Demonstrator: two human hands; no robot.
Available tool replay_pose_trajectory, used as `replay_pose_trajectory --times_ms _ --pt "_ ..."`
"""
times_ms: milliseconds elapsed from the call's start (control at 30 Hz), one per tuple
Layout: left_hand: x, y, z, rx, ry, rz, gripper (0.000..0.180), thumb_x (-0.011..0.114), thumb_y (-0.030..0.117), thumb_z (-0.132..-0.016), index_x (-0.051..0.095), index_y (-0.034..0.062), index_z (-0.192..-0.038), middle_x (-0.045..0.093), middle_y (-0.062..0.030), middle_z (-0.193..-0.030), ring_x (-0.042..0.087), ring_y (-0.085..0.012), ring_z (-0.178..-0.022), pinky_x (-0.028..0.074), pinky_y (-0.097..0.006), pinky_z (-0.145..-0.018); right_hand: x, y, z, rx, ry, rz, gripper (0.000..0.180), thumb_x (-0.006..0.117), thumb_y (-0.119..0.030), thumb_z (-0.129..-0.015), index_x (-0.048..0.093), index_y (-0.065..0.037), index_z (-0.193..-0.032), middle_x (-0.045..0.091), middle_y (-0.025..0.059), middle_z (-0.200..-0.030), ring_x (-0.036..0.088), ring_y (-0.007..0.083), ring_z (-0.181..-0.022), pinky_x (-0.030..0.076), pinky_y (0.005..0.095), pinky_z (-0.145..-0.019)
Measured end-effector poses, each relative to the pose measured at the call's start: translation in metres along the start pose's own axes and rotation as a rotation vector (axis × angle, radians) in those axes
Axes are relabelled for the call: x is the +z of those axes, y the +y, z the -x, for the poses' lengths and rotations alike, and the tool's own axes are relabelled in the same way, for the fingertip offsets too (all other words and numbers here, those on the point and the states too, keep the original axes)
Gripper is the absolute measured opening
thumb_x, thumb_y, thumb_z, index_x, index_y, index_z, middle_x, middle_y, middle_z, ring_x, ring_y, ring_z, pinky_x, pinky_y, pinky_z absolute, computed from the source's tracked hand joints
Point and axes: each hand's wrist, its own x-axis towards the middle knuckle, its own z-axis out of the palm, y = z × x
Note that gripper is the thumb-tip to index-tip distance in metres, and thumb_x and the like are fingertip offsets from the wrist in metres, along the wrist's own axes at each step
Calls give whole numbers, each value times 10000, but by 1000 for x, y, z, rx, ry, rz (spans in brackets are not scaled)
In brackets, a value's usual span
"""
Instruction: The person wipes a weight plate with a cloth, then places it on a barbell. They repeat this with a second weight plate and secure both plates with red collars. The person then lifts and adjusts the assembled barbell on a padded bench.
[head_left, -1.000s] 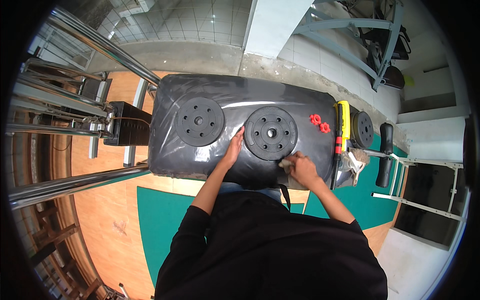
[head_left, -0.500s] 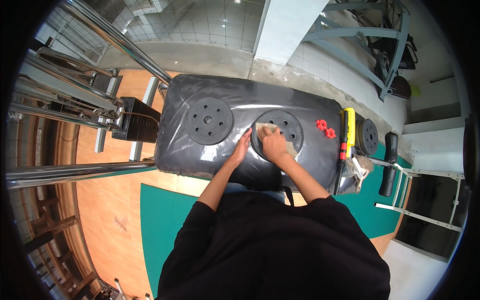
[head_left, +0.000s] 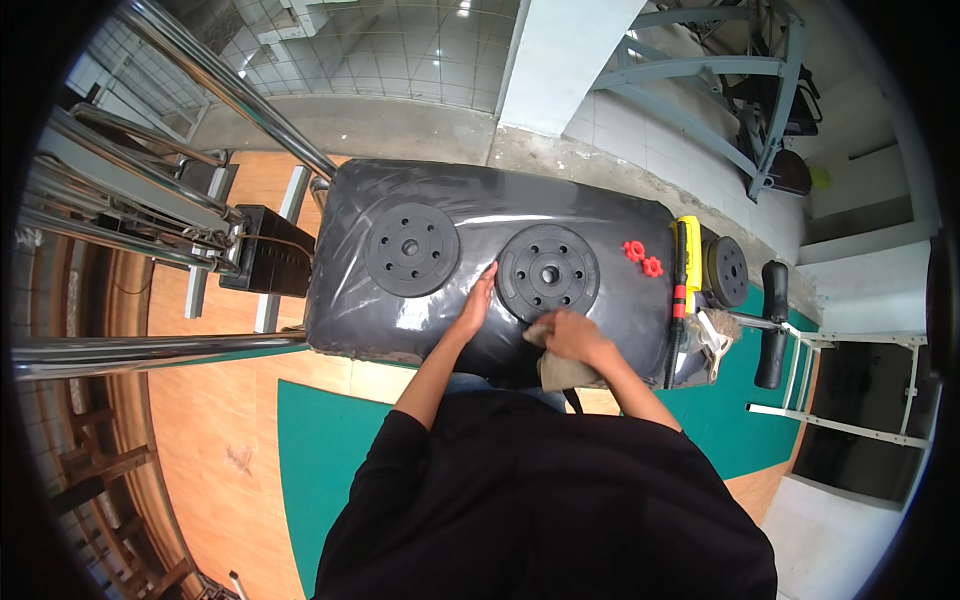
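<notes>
One plate (head_left: 548, 290) may slide left if the right hand (head_left: 576, 336), grip clenched on cloth (head_left: 564, 374), outpushes the flat, empty left hand (head_left: 478, 304).

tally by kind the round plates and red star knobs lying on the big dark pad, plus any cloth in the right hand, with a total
Black round plates: 2
Red star knobs: 2
Cloth in the right hand: 1
Total: 5

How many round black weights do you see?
3: the middle weight by the left hand, the left weight on the black bench, and the right weight past the yellow thing. More could hide behind it.
</notes>
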Motion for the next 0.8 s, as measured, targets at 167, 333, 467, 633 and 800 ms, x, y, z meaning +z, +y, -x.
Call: replay_pose_trajectory --times_ms 167,333,467,633,800 --pt "3 4 3 6 -22 -37 637 197 472 -964 126 117 -1488 61 -107 -1553 2 -250 -1434 -12 -384 -1137 -35 -31 -46 82 519 193 492 582 -193 -778 530 -105 -1260 497 128 -1284 559 406 -1011 505 413 -831" --pt "-10 -11 -10 7 -63 -43 643 197 489 -966 103 130 -1491 39 -110 -1554 -24 -249 -1433 -17 -391 -1136 13 -42 -100 5 573 389 519 604 -176 -756 519 -53 -1253 512 97 -1239 539 377 -1015 526 394 -759" --pt "-12 -17 -9 11 -26 -61 637 191 490 -964 95 149 -1494 17 -115 -1555 -25 -249 -1433 -19 -402 -1134 18 -40 -90 -58 427 435 525 595 -194 -770 508 -75 -1274 506 90 -1186 523 332 -1012 525 381 -723" --pt "-8 -13 -6 25 -30 -88 635 220 482 -965 111 146 -1492 29 -103 -1556 -16 -247 -1433 -6 -385 -1137 15 -49 -93 117 362 521 503 492 -211 -874 436 -127 -1367 401 70 -1274 471 288 -1070 503 368 -734" --pt "-8 -18 -8 100 68 -252 574 273 419 -983 233 104 -1461 193 -111 -1520 156 -244 -1405 117 -349 -1129 5 -39 -99 291 339 568 499 468 -216 -903 407 -220 -1398 394 35 -1271 462 266 -1042 475 362 -731"
